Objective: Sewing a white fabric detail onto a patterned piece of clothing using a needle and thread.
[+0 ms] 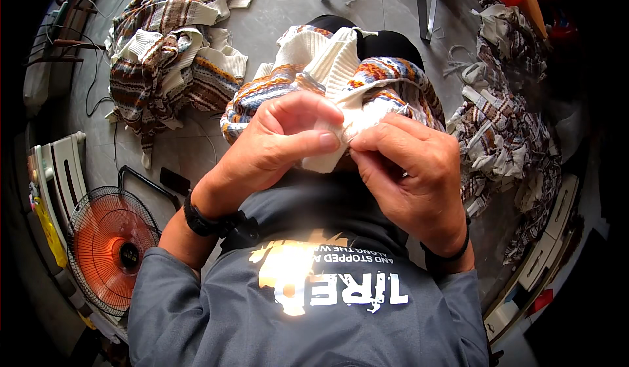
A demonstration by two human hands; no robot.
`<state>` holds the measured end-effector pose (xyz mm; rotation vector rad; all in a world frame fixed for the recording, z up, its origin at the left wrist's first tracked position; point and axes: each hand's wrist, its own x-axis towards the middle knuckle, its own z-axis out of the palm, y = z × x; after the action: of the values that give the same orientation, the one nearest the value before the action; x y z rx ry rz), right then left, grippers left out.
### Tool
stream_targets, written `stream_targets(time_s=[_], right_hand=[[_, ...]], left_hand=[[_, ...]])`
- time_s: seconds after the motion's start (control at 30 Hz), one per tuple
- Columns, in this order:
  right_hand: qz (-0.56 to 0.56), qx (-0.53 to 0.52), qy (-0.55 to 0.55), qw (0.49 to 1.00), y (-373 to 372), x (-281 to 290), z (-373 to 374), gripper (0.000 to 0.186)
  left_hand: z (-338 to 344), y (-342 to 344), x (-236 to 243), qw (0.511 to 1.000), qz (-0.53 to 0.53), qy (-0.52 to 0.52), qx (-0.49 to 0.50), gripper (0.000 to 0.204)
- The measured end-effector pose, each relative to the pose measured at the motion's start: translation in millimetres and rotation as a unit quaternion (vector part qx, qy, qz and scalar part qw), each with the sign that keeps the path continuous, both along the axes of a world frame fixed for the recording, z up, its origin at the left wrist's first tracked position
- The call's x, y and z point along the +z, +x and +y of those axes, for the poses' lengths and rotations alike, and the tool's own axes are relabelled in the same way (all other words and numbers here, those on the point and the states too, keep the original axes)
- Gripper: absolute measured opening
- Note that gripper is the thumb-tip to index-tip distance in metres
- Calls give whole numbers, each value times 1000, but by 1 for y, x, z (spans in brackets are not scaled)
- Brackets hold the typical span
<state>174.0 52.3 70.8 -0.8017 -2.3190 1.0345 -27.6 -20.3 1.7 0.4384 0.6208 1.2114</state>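
Across my lap lies a patterned knit sweater (268,95) in orange, brown, blue and white, with cream ribbed trim. My left hand (285,128) pinches a cream ribbed edge (322,159) of it between thumb and fingers. Close against it, my right hand (409,161) is closed at the same cream knit, thumb and forefinger pressed together. Whether a thread or a small tool sits in the right fingertips is too small to make out. Both hands meet just in front of my dark shirt.
A heap of similar striped knits (164,72) lies on the grey tiled floor at the far left. Another pile of knits and white scraps (501,131) is at the right. An orange electric fan (111,249) stands at the left, and metal stand legs (422,3) at the back.
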Motion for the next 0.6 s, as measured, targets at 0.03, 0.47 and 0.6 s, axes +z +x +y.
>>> stream_targets(time_s=[0.03, 0.47, 0.6], right_hand=[[0, 0, 0, 1000, 0, 0, 0, 13], [-9, -4, 23, 1000, 1, 2, -4, 14], [-6, -9, 25, 1000, 1, 4, -5, 14]], left_hand=[[0, 0, 0, 1000, -7, -8, -1, 28], [0, 2, 2, 1000, -15, -4, 4, 26], [1, 3, 2, 1000, -10, 18, 8, 27]])
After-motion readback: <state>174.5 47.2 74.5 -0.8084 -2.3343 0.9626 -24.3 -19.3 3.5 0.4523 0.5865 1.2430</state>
